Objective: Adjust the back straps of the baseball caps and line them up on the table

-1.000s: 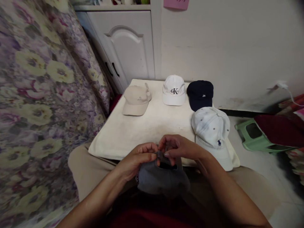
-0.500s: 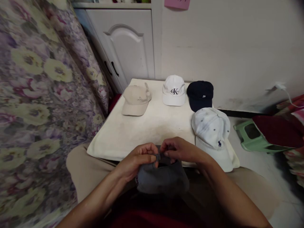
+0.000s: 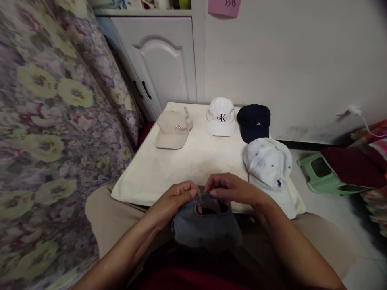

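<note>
A dark grey cap (image 3: pixel 205 227) lies on my lap with its back opening turned up. My left hand (image 3: pixel 173 199) pinches the left end of its rear strap. My right hand (image 3: pixel 231 189) pinches the strap's right end, fingers curled over the opening. The strap (image 3: pixel 203 198) runs between the two pinches. Just beyond my hands stands a low white table (image 3: pixel 181 161).
On the table lie a beige cap (image 3: pixel 173 129), a white cap with black letters (image 3: pixel 221 117), a navy cap (image 3: pixel 254 121) and a pale denim cap (image 3: pixel 270 169). A floral cover (image 3: pixel 54 121) fills the left. A white cabinet (image 3: pixel 163 60) stands behind, a green stool (image 3: pixel 323 175) at right.
My two pinches have drawn slightly apart, so more of the strap shows between them and the cap's back opening looks wider. The caps on the table have not moved.
</note>
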The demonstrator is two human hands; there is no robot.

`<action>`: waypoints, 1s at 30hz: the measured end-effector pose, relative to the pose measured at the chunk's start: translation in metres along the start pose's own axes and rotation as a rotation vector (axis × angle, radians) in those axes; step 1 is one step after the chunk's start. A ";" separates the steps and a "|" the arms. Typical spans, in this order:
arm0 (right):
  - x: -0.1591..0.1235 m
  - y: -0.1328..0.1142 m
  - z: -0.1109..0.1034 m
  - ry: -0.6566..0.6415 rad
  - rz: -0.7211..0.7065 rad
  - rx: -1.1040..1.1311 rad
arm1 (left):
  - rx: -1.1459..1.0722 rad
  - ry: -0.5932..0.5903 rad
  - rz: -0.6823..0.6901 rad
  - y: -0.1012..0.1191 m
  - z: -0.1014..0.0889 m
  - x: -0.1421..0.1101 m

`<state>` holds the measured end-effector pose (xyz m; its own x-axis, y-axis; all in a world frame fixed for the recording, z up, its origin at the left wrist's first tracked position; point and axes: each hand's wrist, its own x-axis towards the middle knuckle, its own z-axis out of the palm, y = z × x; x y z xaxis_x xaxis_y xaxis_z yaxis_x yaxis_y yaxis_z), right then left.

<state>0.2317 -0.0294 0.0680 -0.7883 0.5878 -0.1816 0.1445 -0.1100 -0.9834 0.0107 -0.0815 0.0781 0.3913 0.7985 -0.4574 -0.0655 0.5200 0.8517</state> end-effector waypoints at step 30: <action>0.003 -0.007 0.036 0.354 -0.130 -0.391 | 0.270 0.121 0.229 -0.005 0.001 -0.009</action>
<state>0.2069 -0.0561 0.0745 -0.5750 0.8180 0.0182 0.3243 0.2483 -0.9128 0.0081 -0.0917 0.0786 0.2819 0.9235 -0.2603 0.1124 0.2377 0.9648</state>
